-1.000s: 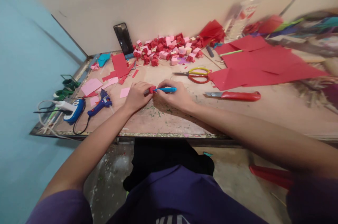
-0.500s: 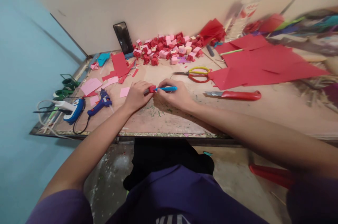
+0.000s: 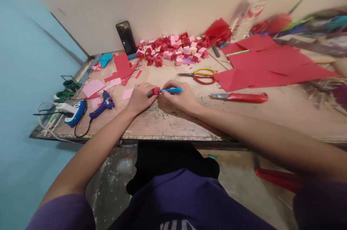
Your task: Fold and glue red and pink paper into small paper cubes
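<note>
My left hand is closed around a small red paper piece at the middle of the worktable. My right hand grips a blue pen-like tool whose tip meets that red piece. Both hands rest on the tabletop, touching each other at the fingertips. A heap of small red and pink paper cubes lies behind them by the wall.
Yellow and red scissors and a red-handled cutter lie right of my hands. Big red paper sheets cover the right side. A blue glue gun, a blue and white plug device, pink scraps and a phone sit left.
</note>
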A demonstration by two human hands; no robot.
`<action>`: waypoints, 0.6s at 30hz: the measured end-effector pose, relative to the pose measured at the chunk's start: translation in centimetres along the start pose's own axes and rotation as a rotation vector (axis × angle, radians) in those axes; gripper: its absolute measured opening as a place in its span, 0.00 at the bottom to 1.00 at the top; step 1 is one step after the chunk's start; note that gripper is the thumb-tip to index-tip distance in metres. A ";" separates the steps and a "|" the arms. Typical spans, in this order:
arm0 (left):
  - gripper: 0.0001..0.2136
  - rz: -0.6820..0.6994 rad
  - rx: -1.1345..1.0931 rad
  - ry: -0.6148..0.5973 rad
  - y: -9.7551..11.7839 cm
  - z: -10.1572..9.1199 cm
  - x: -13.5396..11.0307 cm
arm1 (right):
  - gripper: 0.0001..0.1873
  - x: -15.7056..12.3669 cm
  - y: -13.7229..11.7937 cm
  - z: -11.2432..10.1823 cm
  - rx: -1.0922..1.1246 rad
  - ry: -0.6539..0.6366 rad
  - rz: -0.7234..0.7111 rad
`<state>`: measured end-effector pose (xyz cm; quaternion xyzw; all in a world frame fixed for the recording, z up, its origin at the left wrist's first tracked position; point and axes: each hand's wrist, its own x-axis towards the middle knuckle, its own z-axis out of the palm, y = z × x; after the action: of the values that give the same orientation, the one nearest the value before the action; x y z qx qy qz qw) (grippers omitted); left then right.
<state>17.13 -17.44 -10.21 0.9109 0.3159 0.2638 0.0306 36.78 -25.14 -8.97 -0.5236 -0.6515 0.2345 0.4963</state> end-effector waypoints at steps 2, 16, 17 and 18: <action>0.09 -0.001 0.000 0.002 0.0 0.0 0.0 | 0.04 0.0 0.0 0.0 0.008 -0.002 -0.001; 0.09 0.001 -0.003 0.007 -0.1 0.1 -0.1 | 0.04 0.1 0.0 -0.1 0.001 0.020 0.003; 0.09 0.001 -0.004 0.005 0.0 0.1 -0.1 | 0.04 0.1 0.0 -0.1 0.005 0.019 -0.001; 0.09 0.002 -0.008 0.007 0.0 0.1 -0.1 | 0.04 0.1 -0.1 0.0 0.009 0.018 -0.003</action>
<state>17.11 -17.44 -10.32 0.9101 0.3142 0.2684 0.0327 36.78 -25.07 -8.84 -0.5227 -0.6468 0.2317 0.5048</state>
